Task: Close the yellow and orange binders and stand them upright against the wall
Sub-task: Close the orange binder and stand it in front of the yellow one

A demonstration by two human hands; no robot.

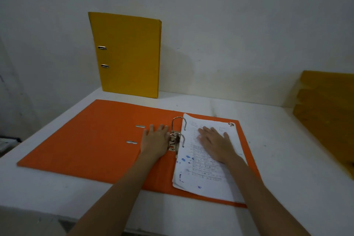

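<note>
The yellow binder (127, 55) is shut and stands upright against the white wall at the back of the table. In front of it the orange binder (92, 140) lies open and flat on the table. A stack of white printed paper (203, 163) sits on its right half, threaded on the metal ring mechanism (177, 136). My left hand (156, 140) lies flat on the spine just left of the rings, fingers apart. My right hand (215, 140) presses flat on the paper, fingers spread.
The white table (287, 159) runs back to the wall. Wooden boards (327, 113) lie along the table's right side. A dark object shows past the table's left edge (7, 142).
</note>
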